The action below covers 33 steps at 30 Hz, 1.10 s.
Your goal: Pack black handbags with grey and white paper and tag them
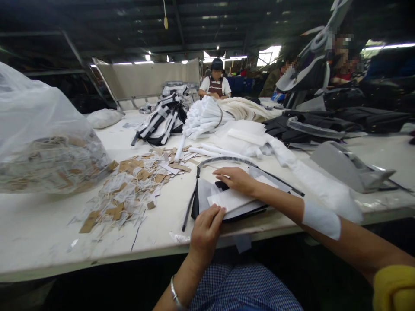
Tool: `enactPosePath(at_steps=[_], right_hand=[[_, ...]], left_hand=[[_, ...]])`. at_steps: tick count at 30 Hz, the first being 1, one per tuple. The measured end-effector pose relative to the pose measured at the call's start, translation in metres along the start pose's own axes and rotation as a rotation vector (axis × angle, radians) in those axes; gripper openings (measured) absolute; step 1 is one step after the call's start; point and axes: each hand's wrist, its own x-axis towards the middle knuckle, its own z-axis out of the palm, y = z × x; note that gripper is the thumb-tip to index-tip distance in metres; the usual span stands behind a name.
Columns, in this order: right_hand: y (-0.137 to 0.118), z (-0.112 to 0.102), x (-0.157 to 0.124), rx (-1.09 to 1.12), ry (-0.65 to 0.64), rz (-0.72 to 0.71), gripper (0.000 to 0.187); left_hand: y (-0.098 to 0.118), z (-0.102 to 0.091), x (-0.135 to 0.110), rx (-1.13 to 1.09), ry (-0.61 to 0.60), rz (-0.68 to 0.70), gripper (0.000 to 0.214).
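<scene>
At the near edge of the table — a flat stack of fabric pieces, white and grey over black. Right hand lies flat on the stack's far side, fingers stretched and pointing left, holding nothing. Left hand sits at the near left corner, fingers bent onto the top white piece — cannot tell whether it pinches it. Scattered paper tags lie just left of the stack, with a clear bag of more tags beyond them.

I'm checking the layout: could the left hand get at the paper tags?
Probably yes. The left hand rests on the fabric stack; the paper tags lie close to its left, with open table between.
</scene>
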Motion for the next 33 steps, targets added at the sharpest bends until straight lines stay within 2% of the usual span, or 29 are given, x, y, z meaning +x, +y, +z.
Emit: enactPosePath(at_steps=[1, 3, 4, 5, 7, 8, 10, 13, 16, 19, 22, 28, 33], right_hand=[[-0.006, -0.004, -0.021, 0.016, 0.104, -0.023, 0.034], [-0.015, -0.006, -0.071, 0.028, 0.22, -0.061, 0.03], [-0.017, -0.003, -0.098, 0.005, 0.289, -0.168, 0.028], [-0.018, 0.004, -0.124, -0.042, 0.301, -0.274, 0.032], [-0.016, 0.024, -0.169, -0.202, 0.209, -0.4, 0.046], [-0.013, 0.035, -0.186, -0.277, 0.143, -0.419, 0.05], [-0.004, 0.057, -0.206, -0.383, 0.091, -0.391, 0.055], [0.008, 0.079, -0.206, -0.425, 0.173, -0.353, 0.057], [0.007, 0.084, -0.189, -0.376, 0.262, -0.436, 0.05], [-0.006, 0.082, -0.173, -0.303, 0.343, -0.506, 0.039], [-0.023, 0.085, -0.167, -0.236, 0.394, -0.501, 0.031], [-0.054, 0.106, -0.177, -0.132, 0.437, -0.412, 0.03], [-0.073, 0.111, -0.186, -0.121, 0.441, -0.39, 0.034]], left_hand=[[0.0, 0.0, 0.0, -0.005, -0.01, -0.003, 0.034], [-0.001, -0.001, 0.0, -0.013, -0.026, -0.007, 0.037], [-0.001, -0.001, 0.001, -0.019, -0.034, -0.011, 0.038], [-0.001, -0.002, 0.001, -0.025, -0.044, -0.016, 0.039], [0.0, -0.002, 0.001, -0.036, -0.059, -0.026, 0.042], [0.0, -0.002, 0.001, -0.04, -0.064, -0.029, 0.043], [0.0, -0.002, 0.001, -0.044, -0.072, -0.032, 0.045], [0.0, -0.002, 0.001, -0.037, -0.079, -0.032, 0.048], [0.0, -0.002, 0.0, -0.023, -0.081, -0.03, 0.047], [0.0, -0.001, -0.001, -0.009, -0.08, -0.023, 0.046], [-0.001, 0.0, -0.001, 0.003, -0.079, -0.02, 0.048], [-0.004, 0.004, -0.001, 0.016, -0.078, -0.022, 0.049], [-0.004, 0.006, -0.002, 0.03, -0.064, -0.011, 0.043]])
